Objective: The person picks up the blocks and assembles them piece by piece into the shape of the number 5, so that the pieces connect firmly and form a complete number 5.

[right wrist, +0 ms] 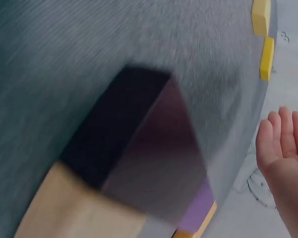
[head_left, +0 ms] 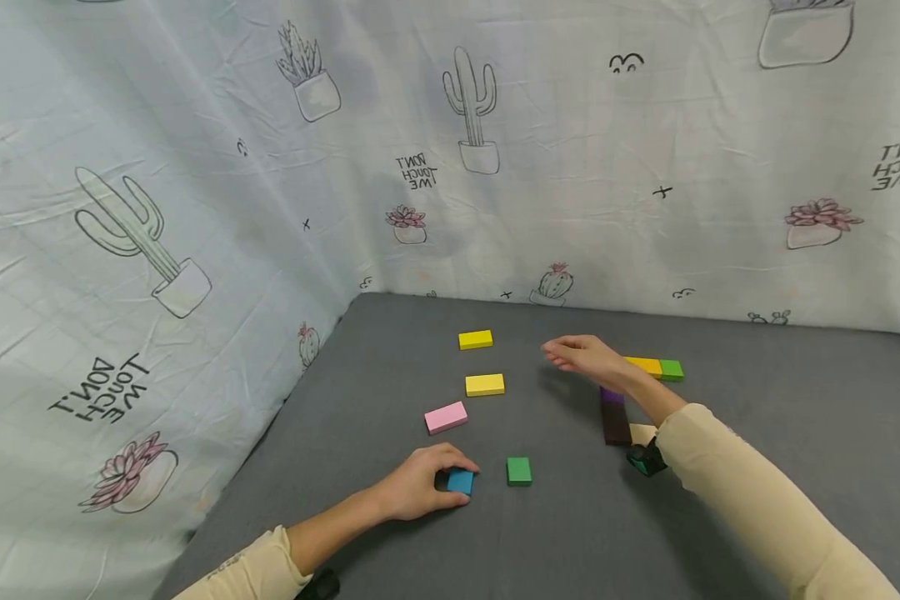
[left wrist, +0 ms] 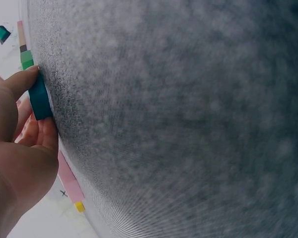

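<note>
The left hand point(head_left: 423, 485) pinches the blue block point(head_left: 461, 482) on the grey table point(head_left: 570, 533), just beside the green block point(head_left: 519, 472); the right hand point(head_left: 591, 360), fingers loosely extended, hovers holding nothing

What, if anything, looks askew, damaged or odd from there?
The lettering on the cloth backdrop reads backwards, which looks odd. The pink block lies slightly askew compared with the nearer yellow block. I see no spill or damage; the blue block sits normally in the left hand.
</note>
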`<control>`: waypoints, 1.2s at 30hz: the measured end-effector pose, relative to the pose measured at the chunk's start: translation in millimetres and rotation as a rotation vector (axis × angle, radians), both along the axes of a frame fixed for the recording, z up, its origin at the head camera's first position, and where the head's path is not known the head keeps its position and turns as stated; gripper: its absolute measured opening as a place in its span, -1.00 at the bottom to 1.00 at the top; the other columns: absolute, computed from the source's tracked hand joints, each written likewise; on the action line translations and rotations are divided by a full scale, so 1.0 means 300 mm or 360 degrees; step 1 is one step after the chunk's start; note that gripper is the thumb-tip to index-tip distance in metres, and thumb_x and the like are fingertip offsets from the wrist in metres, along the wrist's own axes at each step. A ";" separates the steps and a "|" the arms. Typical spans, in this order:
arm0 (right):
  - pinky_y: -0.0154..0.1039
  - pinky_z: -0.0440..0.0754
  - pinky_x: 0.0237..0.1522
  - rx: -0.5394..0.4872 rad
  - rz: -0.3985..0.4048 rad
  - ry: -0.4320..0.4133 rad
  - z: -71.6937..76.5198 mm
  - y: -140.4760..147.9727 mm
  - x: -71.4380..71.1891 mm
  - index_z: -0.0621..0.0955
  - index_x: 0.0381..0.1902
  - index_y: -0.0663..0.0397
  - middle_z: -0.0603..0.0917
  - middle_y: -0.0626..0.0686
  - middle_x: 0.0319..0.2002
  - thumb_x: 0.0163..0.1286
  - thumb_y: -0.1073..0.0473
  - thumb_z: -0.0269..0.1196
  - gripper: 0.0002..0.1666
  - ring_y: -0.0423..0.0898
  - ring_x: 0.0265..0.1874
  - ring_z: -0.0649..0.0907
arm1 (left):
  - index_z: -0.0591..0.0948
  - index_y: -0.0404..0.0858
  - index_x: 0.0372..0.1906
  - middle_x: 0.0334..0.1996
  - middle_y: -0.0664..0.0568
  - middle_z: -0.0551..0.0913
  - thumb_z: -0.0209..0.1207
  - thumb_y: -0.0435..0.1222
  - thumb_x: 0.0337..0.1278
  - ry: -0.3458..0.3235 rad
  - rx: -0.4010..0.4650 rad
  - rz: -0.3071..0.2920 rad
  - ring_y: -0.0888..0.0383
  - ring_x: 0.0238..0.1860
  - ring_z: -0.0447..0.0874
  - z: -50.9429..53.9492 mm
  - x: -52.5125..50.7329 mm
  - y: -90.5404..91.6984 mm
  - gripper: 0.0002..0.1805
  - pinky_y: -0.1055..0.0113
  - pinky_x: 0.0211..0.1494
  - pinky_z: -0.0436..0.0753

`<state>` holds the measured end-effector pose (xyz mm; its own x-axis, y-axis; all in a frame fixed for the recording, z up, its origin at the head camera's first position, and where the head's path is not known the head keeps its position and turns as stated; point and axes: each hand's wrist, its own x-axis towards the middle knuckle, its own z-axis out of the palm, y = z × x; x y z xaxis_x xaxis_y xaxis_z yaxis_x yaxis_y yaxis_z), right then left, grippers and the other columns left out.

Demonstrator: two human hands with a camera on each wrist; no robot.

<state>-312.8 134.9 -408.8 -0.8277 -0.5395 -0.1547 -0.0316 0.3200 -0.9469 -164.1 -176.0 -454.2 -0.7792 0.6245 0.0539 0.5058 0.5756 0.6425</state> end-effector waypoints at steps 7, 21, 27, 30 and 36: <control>0.00 0.34 0.20 0.0092 -0.0019 0.0114 -0.014 -0.104 -0.004 0.33 0.30 0.40 0.42 0.35 0.21 0.54 0.08 -0.01 -0.44 0.20 0.19 0.41 | 0.63 -0.15 0.04 -0.09 0.13 0.56 0.35 -0.25 0.09 -0.0035 -0.0017 0.0006 0.29 -0.12 0.47 0.002 -0.003 0.000 -0.63 0.41 -0.08 0.48; 0.04 0.31 0.21 0.0141 -0.0073 0.0172 -0.044 -0.259 0.005 0.40 0.29 0.25 0.44 0.25 0.23 0.55 0.10 -0.03 -0.52 0.16 0.22 0.40 | 0.63 -0.14 0.04 -0.08 0.15 0.55 0.35 -0.25 0.09 -0.0076 -0.0016 0.0023 0.29 -0.12 0.46 0.001 0.005 -0.002 -0.63 0.40 -0.07 0.47; 0.05 0.31 0.20 0.0187 -0.0099 0.0207 -0.054 -0.315 0.002 0.45 0.26 0.21 0.46 0.21 0.22 0.54 0.12 -0.02 -0.56 0.14 0.24 0.38 | 0.63 -0.15 0.03 -0.09 0.13 0.56 0.35 -0.26 0.08 -0.0057 -0.0005 0.0018 0.28 -0.12 0.47 0.004 0.004 -0.002 -0.64 0.39 -0.07 0.48; 0.04 0.32 0.19 0.0248 -0.0085 0.0228 -0.060 -0.340 0.001 0.47 0.24 0.18 0.48 0.19 0.20 0.54 0.11 -0.01 -0.57 0.13 0.23 0.39 | 0.63 -0.14 0.03 -0.08 0.14 0.55 0.35 -0.26 0.08 -0.0062 -0.0002 0.0020 0.29 -0.11 0.47 0.004 0.004 -0.003 -0.64 0.40 -0.06 0.48; -0.02 0.40 0.13 0.0386 -0.0042 0.0285 -0.073 -0.366 -0.003 0.53 0.19 0.16 0.53 0.14 0.13 0.49 0.12 0.08 -0.60 0.08 0.15 0.46 | 0.63 -0.14 0.04 -0.08 0.13 0.55 0.34 -0.25 0.09 -0.0073 -0.0004 0.0010 0.28 -0.11 0.47 0.004 0.002 -0.007 -0.64 0.40 -0.06 0.48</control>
<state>-313.5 24.9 -430.7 -0.8665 -0.4828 -0.1265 -0.1801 0.5389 -0.8229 -163.6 -178.1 -453.0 -0.7848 0.6195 0.0165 0.4720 0.5803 0.6637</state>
